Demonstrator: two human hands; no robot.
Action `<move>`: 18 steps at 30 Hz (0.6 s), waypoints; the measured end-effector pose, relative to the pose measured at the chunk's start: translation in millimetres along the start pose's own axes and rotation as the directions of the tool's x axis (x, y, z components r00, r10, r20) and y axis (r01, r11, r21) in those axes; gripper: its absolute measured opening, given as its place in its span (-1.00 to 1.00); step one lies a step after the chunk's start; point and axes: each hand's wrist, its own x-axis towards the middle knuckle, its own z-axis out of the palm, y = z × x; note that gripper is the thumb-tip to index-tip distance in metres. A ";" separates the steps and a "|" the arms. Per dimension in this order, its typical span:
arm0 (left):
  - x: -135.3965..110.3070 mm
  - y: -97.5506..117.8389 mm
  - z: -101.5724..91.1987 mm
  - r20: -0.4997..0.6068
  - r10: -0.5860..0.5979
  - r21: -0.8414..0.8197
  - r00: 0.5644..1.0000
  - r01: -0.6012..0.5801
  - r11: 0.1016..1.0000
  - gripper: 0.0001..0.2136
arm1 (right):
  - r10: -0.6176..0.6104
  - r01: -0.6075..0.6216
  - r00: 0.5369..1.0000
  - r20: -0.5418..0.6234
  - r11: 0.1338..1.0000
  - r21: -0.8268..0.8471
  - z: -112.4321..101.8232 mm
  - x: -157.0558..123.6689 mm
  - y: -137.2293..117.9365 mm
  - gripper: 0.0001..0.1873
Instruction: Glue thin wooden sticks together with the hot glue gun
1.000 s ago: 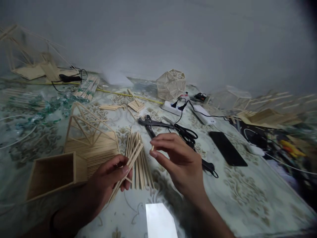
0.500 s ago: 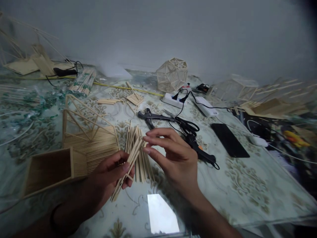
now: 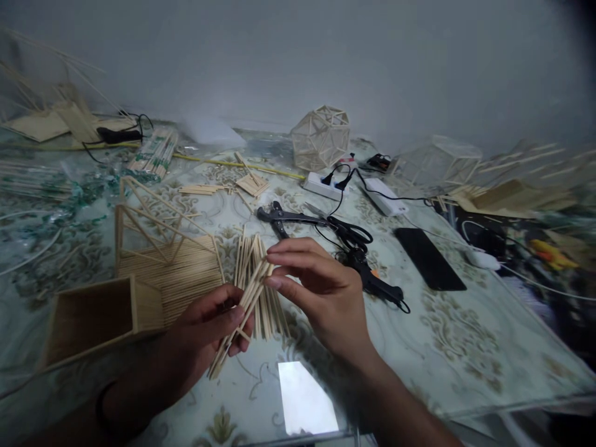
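My left hand (image 3: 212,332) is closed around a slanted bundle of thin wooden sticks (image 3: 249,297). At the bundle's upper end, my right hand (image 3: 321,292) pinches the stick tips between thumb and fingers. Behind the bundle, more loose wooden sticks (image 3: 270,313) lie spread on the table. To the left stands a stick-built model (image 3: 172,270) with a slatted panel and an open triangular frame. Its box-like part (image 3: 133,304) is partly hidden by my left forearm.
Beyond my right hand lie a black glue gun (image 3: 379,288), scissors (image 3: 351,233) and a phone (image 3: 431,259). Power strips (image 3: 326,186) with cords sit farther back, near a faceted stick ball (image 3: 321,139). Packaged sticks (image 3: 156,152) lie at the back left.
My right fingers have closed in slightly on the bundle's upper end. The view has shifted a little; the left hand keeps its hold.
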 end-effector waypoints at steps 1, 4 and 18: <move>0.0 0.8 0.6 -0.001 -0.001 -0.001 1.000 0.001 1.000 -0.82 | -0.004 0.004 1.000 0.002 1.000 0.000 0.3 -0.4 0.3 -0.65; -0.4 2.1 1.7 -0.005 0.005 -0.012 1.000 -0.005 1.000 -0.83 | -0.009 0.009 1.000 -0.004 1.000 -0.009 0.9 -1.5 1.2 -0.64; 0.1 -3.0 -3.4 0.032 0.029 -0.019 0.999 -0.028 0.999 -0.87 | 0.049 -0.049 0.999 -0.023 0.999 -0.001 4.1 -1.4 0.9 -0.70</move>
